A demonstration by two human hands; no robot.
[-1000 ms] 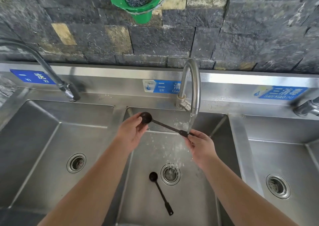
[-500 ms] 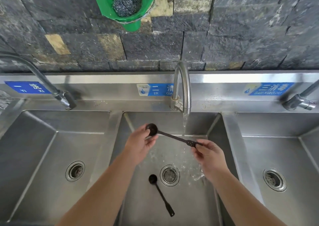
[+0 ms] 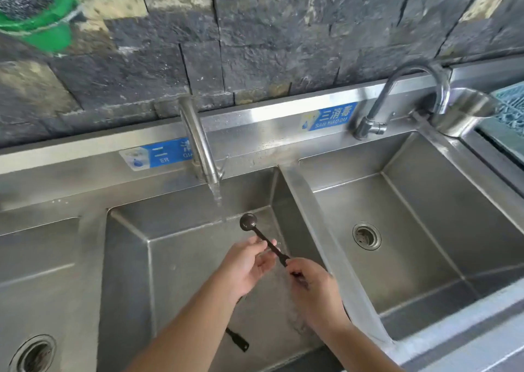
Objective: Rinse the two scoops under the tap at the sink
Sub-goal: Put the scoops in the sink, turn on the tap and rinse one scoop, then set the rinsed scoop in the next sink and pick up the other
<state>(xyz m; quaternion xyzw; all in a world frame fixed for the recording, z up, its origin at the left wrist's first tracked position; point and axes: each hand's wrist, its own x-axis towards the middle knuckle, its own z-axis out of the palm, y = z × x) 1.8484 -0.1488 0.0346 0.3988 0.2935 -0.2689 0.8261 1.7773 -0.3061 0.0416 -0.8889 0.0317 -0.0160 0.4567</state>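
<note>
Over the middle basin (image 3: 181, 258) I hold a black long-handled scoop (image 3: 249, 221), bowl up and away from me, just right of the water stream. My right hand (image 3: 314, 289) grips the end of its handle. My left hand (image 3: 246, 263) pinches the handle's middle with its fingertips. Water runs from the middle tap (image 3: 198, 141) and falls just left of the scoop's bowl. The second black scoop lies on the basin floor, and only its handle end (image 3: 238, 340) shows below my left forearm.
A right basin (image 3: 425, 215) with a drain (image 3: 366, 235) has its own tap (image 3: 397, 93). A steel bowl (image 3: 465, 110) sits on the far right ledge. The left basin's drain (image 3: 34, 354) shows at bottom left. A green holder (image 3: 37, 25) hangs on the stone wall.
The view has swung to the right. My left hand slid from the scoop's bowl down to the handle, and the bowl now points up beside the stream instead of lying crosswise under it.
</note>
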